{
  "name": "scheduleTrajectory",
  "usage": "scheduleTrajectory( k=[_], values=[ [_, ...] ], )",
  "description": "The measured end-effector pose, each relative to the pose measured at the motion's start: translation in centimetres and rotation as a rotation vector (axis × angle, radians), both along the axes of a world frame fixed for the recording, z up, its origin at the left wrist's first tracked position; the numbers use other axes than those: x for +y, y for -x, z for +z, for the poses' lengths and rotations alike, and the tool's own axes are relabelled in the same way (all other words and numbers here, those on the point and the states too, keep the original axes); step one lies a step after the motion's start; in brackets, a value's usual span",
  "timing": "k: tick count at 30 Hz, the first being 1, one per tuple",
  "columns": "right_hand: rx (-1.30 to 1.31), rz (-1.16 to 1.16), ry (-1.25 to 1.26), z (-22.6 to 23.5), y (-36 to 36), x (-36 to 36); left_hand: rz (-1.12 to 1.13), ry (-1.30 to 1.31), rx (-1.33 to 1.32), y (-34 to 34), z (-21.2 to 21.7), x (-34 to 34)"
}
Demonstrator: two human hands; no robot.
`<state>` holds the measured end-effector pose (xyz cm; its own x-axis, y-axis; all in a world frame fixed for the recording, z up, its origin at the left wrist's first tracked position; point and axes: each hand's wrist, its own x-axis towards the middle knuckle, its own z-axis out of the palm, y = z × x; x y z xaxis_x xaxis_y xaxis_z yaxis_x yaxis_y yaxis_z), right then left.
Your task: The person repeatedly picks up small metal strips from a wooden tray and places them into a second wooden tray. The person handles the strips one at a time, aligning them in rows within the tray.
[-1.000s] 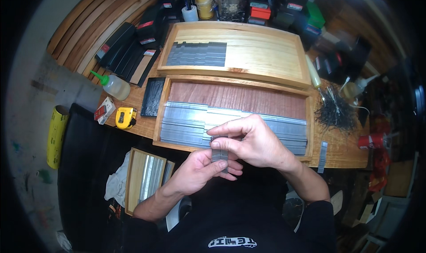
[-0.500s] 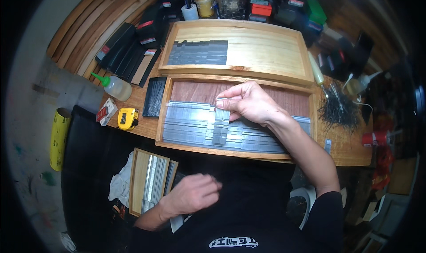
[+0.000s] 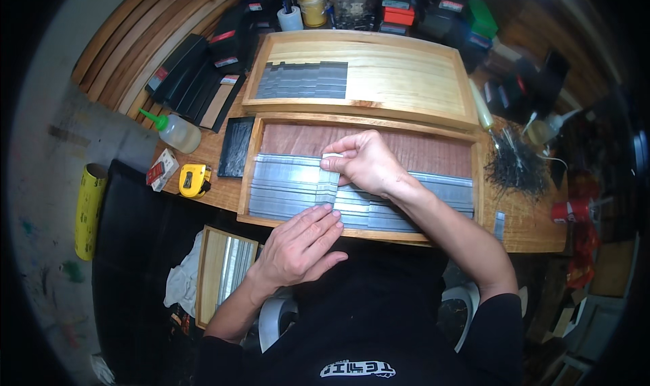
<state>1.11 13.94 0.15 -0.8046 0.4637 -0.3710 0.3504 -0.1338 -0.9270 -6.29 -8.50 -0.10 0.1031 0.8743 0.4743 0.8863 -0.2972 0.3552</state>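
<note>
My right hand (image 3: pixel 369 164) is closed on the far end of a short stack of flat grey strips (image 3: pixel 327 188), thumb against fingers. The stack lies along the rows of grey metal-looking strips (image 3: pixel 281 183) in the near wooden tray (image 3: pixel 245 219). At the stack's near end, by the tray's front wall, the fingertips of my left hand (image 3: pixel 298 249) rest, stretched out and holding nothing. Brown wood shows along the far part of this tray. Behind it a second wooden tray (image 3: pixel 379 110) carries darker grey strips (image 3: pixel 305 81) on its left side.
On the bench's left are a yellow tape measure (image 3: pixel 195 180), a green-tipped squeeze bottle (image 3: pixel 181 138) and a shallow black tray (image 3: pixel 234 149). A tangle of thin dark wires (image 3: pixel 518 168) lies at the right. A small wooden tray (image 3: pixel 211 271) with strips is below, beside my left forearm.
My left hand has risen from near my body to the tray's front wall, its fingers straightening. My right hand has shifted slightly left, bringing the strip stack down in line with the rows.
</note>
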Motion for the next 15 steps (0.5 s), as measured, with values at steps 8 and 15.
scheduleTrajectory(
  k=[8,15],
  values=[
    [0.101,0.031,-0.753,3.5,-1.6,-0.4,0.028,0.003,-0.014,0.0,-0.5,0.5],
    [-0.154,0.393,-0.409,3.8,-2.3,0.1,0.114,-0.014,0.007,-0.4,-0.6,1.0]
  ],
)
